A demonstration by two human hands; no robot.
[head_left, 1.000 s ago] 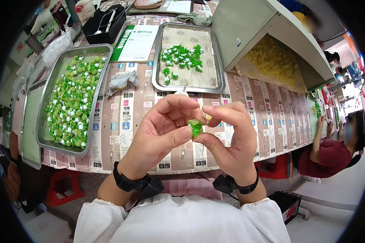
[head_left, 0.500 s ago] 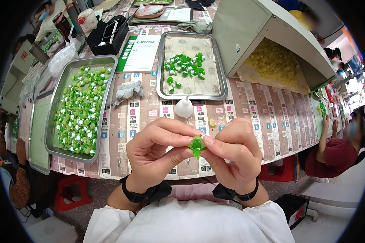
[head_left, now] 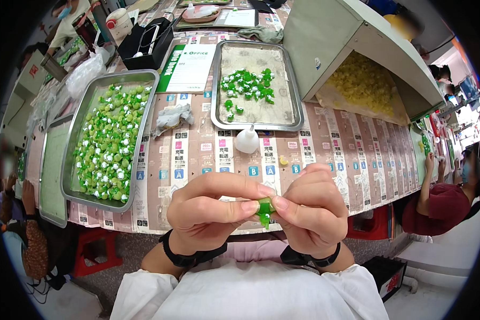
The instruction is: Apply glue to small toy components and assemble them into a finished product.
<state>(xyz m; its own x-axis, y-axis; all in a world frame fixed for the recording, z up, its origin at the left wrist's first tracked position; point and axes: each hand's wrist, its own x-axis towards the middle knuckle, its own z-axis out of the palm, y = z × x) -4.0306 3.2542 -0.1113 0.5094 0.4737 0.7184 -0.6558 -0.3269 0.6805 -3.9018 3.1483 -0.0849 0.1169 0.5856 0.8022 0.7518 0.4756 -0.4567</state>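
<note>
Between my two hands, just in front of the table's near edge, is a small green plastic figure point(head_left: 265, 211) with a paler green top. My left hand point(head_left: 210, 208) pinches it from the left with thumb and forefinger. The thumb and forefinger of my right hand point(head_left: 314, 208) grip its right side. A white squeeze bottle point(head_left: 247, 141) with a thin nozzle stands beyond my hands. Behind it, a metal tray point(head_left: 298, 114) bears a cluster of similar green figures with white eyes. A larger tray point(head_left: 66, 176) at the left is heaped with green, white and yellowish pieces.
A grey crumpled cloth point(head_left: 173, 118) lies between the trays, near a green-and-white notebook point(head_left: 189, 69). At the right, a grey box-shaped hood point(head_left: 320, 42) covers a pile of yellow pieces point(head_left: 362, 80). A small yellow piece point(head_left: 284, 160) lies nearby. Co-workers sit at both sides.
Both hands have come lower and nearer to me with the green figure, which has turned a little. My left fingers have shifted on it. The view has tilted slightly.
</note>
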